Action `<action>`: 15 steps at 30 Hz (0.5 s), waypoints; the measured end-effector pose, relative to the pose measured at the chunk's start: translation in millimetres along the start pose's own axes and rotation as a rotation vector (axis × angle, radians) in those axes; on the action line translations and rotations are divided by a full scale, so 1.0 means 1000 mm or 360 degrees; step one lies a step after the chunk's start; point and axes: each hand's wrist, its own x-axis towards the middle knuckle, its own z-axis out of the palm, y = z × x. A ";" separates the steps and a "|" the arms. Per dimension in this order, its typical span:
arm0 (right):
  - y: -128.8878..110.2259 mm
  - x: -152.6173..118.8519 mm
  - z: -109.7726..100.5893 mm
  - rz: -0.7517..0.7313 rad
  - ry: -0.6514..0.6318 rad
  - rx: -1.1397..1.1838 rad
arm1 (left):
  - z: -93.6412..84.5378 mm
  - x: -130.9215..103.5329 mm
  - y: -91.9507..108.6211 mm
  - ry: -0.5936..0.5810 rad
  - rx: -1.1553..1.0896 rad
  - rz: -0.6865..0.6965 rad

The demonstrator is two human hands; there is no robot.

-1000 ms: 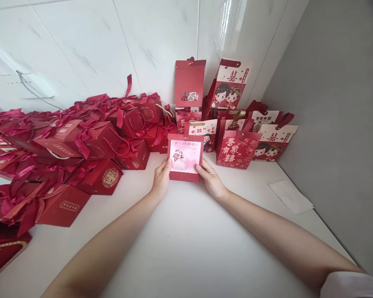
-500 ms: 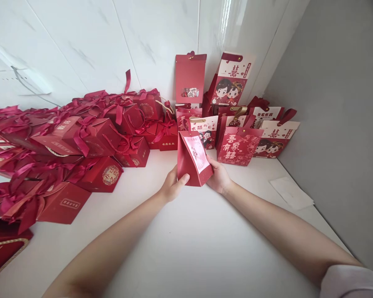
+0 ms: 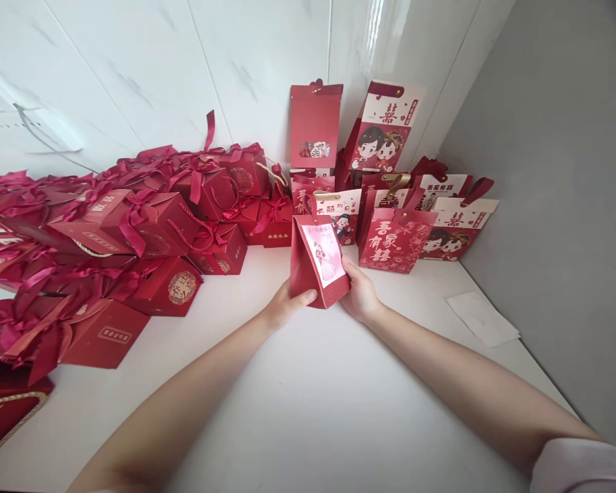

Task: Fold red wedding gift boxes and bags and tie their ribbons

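Note:
Between my two hands is a red gift box (image 3: 308,274), its top tapering to an edge and a pink panel with a bridal figure on its front. My left hand (image 3: 287,301) grips the lower left side, thumb across the near bottom edge. On the opposite side my right hand (image 3: 360,291) is closed round the lower right edge; some of its fingers are hidden behind the box. Just behind it stands a white-fronted gift box (image 3: 346,202) with a cartoon figure. A red gift box with white lettering (image 3: 398,239) stands close to the right.
Red gift boxes with ribbon bows (image 3: 103,332) are piled along the left. More tapered boxes stand at the back, with a plain red one (image 3: 315,123) and a cartoon-couple one (image 3: 382,130) raised highest. White paper (image 3: 482,320) lies on the white table (image 3: 308,404) beside the grey wall (image 3: 559,205).
The held box has turned slightly, so its pink front panel shows more fully. Both hands remain on it in nearly the same place.

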 end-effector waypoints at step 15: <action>0.003 -0.010 0.005 -0.0347 0.0416 -0.0388 | -0.004 0.005 -0.011 0.0233 -0.0119 -0.0079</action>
